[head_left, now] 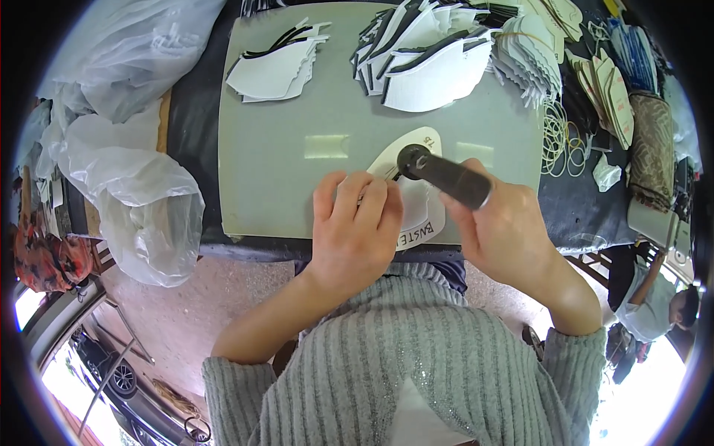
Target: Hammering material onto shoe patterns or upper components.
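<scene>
My right hand (513, 223) is closed round a hammer (454, 181), whose dark head hangs over a pale, curved template (424, 137) with handwriting on it. Next to it, my left hand (357, 223) bends its fingers down onto the template's left side. A white cut piece (416, 204) with a dark edge lies on the template, partly covered by my left fingers. My left fingertips are partly hidden, but they press on this piece. Template and piece rest on a grey-green board (275, 178).
At the board's far side lie a small stack of white, black-edged pieces (271, 70) and a larger pile (431, 78). Rubber bands (558, 141) and bundled pieces (606, 93) are on the right. Clear plastic bags (137, 186) crowd the left. Another person (654, 301) is far right.
</scene>
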`<state>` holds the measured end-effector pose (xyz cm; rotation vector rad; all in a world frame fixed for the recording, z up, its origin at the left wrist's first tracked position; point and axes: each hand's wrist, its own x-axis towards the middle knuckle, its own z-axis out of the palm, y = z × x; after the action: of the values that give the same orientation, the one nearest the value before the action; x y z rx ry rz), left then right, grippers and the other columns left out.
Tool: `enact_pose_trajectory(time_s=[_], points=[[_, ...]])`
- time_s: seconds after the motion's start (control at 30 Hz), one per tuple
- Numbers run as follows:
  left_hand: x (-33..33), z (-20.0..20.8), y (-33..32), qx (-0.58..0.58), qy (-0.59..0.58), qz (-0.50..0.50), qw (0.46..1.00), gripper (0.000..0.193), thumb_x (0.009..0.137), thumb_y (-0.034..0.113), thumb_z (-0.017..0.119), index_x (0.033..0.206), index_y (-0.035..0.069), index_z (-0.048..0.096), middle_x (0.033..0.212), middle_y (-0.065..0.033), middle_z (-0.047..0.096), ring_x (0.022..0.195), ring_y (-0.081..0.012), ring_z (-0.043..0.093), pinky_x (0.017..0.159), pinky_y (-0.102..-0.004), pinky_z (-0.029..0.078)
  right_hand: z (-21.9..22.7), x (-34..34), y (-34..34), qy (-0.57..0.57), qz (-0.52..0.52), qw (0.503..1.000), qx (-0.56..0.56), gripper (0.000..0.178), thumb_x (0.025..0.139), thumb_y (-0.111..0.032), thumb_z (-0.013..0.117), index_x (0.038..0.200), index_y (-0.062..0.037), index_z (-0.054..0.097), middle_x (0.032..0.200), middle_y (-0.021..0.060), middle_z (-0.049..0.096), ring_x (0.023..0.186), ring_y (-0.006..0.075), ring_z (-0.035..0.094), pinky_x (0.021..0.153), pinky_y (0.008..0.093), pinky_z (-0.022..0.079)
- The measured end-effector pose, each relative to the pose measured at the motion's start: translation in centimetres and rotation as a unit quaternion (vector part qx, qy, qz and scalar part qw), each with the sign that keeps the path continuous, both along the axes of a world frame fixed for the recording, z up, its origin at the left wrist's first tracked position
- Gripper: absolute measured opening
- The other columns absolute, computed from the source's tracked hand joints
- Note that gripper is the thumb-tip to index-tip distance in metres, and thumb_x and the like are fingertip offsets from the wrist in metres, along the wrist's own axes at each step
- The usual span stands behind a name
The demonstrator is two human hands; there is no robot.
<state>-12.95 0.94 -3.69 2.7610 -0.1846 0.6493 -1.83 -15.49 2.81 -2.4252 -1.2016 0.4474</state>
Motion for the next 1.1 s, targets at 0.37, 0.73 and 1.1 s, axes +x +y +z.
enact_pose_trajectory(time_s=[0.37,0.73,1.1], points=[[-0.1,0.2,0.8,-0.193,0.044,0.074,0.977,0.021,0.070,0.002,0.072,0.091,0.004,0.068,0.093,-0.0062,0.060,0.092,-0.0253,0.059,0.084,-0.0410,0.042,-0.7,-0.1,0.0,-0.003,0.020,0.994,-0.110,0.027,0.094,-0.024,0.059,0.084,-0.0006,0.049,0.063,0.0142,0.060,0.053,0.0338,0.062,0.047,0.0421,0.048],[-0.6,-0.9,1.2,-0.037,-0.020,-0.006,0.999,0.027,0.065,0.004,0.072,0.092,0.005,0.069,0.093,-0.0032,0.061,0.098,-0.0239,0.059,0.089,-0.0413,0.041,-0.1,0.1,0.0,0.002,0.003,1.000,-0.004,0.025,0.094,-0.023,0.059,0.085,-0.0012,0.049,0.062,0.0139,0.059,0.053,0.0351,0.062,0.048,0.0429,0.049],[-0.6,-1.0,1.3,-0.042,-0.023,-0.006,0.999,0.022,0.069,0.003,0.071,0.091,0.004,0.070,0.092,-0.0029,0.062,0.097,-0.0236,0.060,0.090,-0.0418,0.041,-0.4,0.0,0.6,0.025,0.040,0.991,-0.122,0.026,0.094,-0.024,0.059,0.088,-0.0005,0.049,0.069,0.0162,0.063,0.061,0.0344,0.065,0.052,0.0433,0.049]])
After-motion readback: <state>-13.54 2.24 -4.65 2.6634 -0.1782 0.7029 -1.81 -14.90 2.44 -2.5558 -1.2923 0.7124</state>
